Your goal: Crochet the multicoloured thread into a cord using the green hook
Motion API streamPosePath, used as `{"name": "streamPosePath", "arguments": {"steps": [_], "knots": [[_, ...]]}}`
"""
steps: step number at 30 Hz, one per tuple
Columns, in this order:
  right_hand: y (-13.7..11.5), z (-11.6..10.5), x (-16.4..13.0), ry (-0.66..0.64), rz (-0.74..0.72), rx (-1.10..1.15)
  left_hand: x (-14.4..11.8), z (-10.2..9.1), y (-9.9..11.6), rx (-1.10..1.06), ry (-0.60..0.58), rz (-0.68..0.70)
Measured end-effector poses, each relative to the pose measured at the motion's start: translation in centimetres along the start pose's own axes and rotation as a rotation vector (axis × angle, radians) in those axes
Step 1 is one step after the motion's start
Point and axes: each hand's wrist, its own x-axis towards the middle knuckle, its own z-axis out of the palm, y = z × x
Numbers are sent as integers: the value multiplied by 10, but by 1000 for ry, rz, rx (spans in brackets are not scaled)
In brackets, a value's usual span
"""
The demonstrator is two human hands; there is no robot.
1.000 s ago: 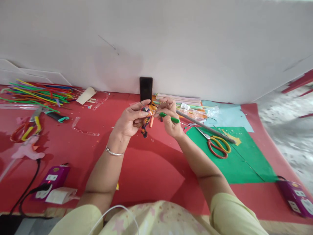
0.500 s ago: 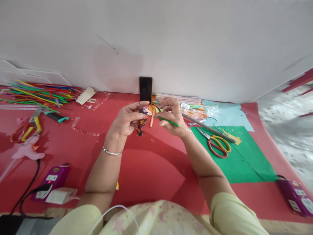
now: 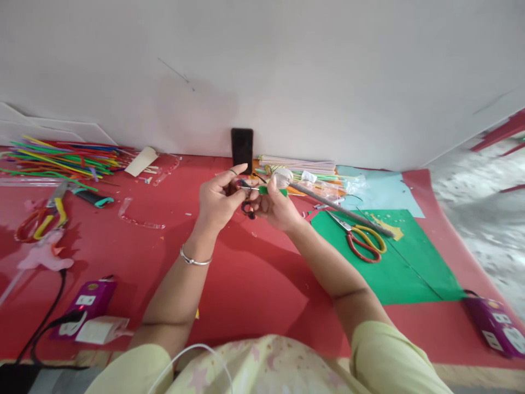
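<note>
My left hand [image 3: 217, 200] pinches a small multicoloured craft piece [image 3: 246, 207] of dark, orange and blue bits, held above the red table cover [image 3: 246, 284]. My right hand [image 3: 279, 205] is pressed close against it and grips a thin wire with a green-wrapped part [image 3: 273, 190]. The bare wire tip points left into the craft piece. Both hands touch at the fingertips. A silver bangle [image 3: 194, 260] sits on my left wrist.
Red-and-yellow scissors [image 3: 363, 241] lie on a green sheet [image 3: 394, 257] at right, beside a grey stick [image 3: 340, 205]. A black phone [image 3: 241, 149] leans on the wall. Coloured straws [image 3: 61, 156], pliers [image 3: 36, 216] and a purple power strip [image 3: 88, 303] are at left.
My hands have come together; the right hand has moved left against the left hand, and the green-wrapped wire now lies level between them. The orange bit is no longer showing.
</note>
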Motion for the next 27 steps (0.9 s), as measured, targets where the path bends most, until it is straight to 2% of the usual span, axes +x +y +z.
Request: {"name": "streamPosePath", "arguments": {"steps": [3,6,8,10,13,18,24,27], "knots": [[10,9,-2,68,-13,28,1,0,-8,6,41,25],[13,10,-3,171,-119,-17,5,-2,-8,-222,-41,-137],[13,8,-2,208,-159,-51,8,-2,-7,-317,-56,-217],[13,6,-1,232,-175,-88,8,-1,-6,-318,-11,-194],[9,6,0,271,-198,-151,7,0,-7,-205,48,-66],[2,8,-4,277,-242,-244,3,0,-10,-6,64,80],[-1,11,-6,285,-270,-306,6,2,-10,-229,0,-114],[0,12,-8,302,-309,-352,6,6,-10,-204,79,-65]]}}
